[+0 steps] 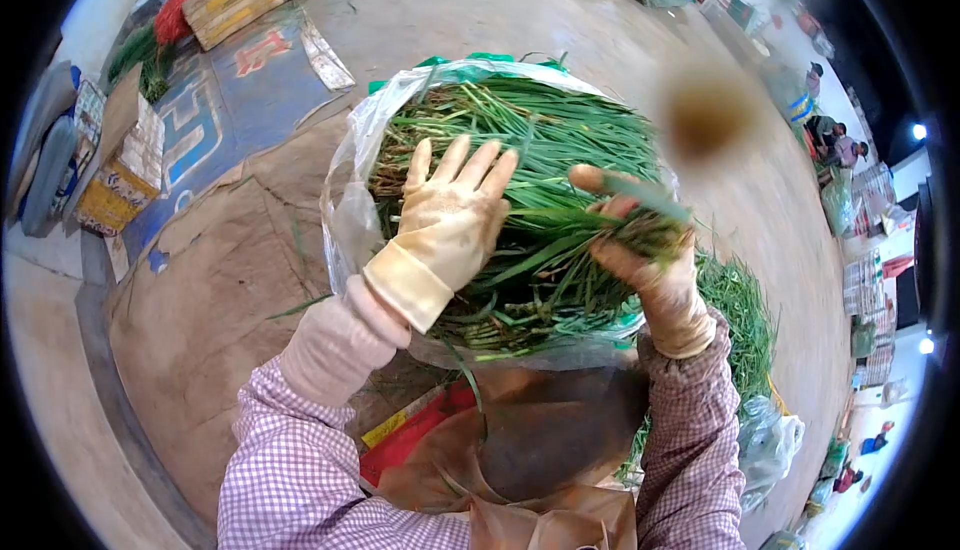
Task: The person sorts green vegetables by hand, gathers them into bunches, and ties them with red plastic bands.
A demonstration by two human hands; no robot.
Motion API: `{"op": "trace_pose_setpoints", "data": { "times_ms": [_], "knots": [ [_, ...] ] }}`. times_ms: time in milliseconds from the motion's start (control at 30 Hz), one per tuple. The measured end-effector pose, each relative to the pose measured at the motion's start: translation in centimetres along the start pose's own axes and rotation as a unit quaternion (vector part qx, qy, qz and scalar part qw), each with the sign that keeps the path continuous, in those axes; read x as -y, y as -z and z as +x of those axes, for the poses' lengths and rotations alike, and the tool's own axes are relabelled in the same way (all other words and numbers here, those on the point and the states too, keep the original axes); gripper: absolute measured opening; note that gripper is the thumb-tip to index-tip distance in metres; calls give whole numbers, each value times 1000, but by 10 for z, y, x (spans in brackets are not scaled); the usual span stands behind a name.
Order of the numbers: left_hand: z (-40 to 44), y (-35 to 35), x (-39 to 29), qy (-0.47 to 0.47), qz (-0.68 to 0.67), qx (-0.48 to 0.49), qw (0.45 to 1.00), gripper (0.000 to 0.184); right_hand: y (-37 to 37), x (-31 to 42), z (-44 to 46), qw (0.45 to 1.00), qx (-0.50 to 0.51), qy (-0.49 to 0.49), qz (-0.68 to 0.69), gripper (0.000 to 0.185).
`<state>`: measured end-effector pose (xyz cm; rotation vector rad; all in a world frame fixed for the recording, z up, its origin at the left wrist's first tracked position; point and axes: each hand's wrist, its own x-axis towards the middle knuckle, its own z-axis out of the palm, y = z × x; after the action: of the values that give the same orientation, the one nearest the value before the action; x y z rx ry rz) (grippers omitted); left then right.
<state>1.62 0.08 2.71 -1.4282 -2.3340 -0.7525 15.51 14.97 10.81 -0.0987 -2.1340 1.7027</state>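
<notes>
A large heap of long green chives point(570, 130) fills a clear plastic bag point(345, 190) in front of me. My left hand point(450, 205), in a cream rubber glove, lies over the left part of the heap with its fingers stretched and apart. Whether its palm presses on the leaves is hidden. On the right, my right hand point(640, 265), also gloved, is closed around a small bunch of chives point(560, 225). The cut ends poke out past the fingers, and the leaves trail left over the heap.
More loose chives point(735, 320) lie on the floor to the right, beside a clear plastic bag point(770, 445). Yellow-and-white boxes point(255, 0) stand at the upper left near a blue printed sheet point(235, 80). Several people sit far right. A brown blur covers part of the view.
</notes>
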Motion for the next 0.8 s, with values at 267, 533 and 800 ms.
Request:
{"op": "trace_pose_setpoints", "data": {
  "times_ms": [267,533,800],
  "knots": [
    [-9,-21,7,-3,78,-14,997,49,134,48,-64,941,-290,61,162,22],
    [44,46,-24,12,-204,11,979,54,196,97,-163,838,-487,197,144,19],
    [104,114,-257,-289,-450,296,792,99,122,98,-202,810,-445,146,352,14]
  ]
}}
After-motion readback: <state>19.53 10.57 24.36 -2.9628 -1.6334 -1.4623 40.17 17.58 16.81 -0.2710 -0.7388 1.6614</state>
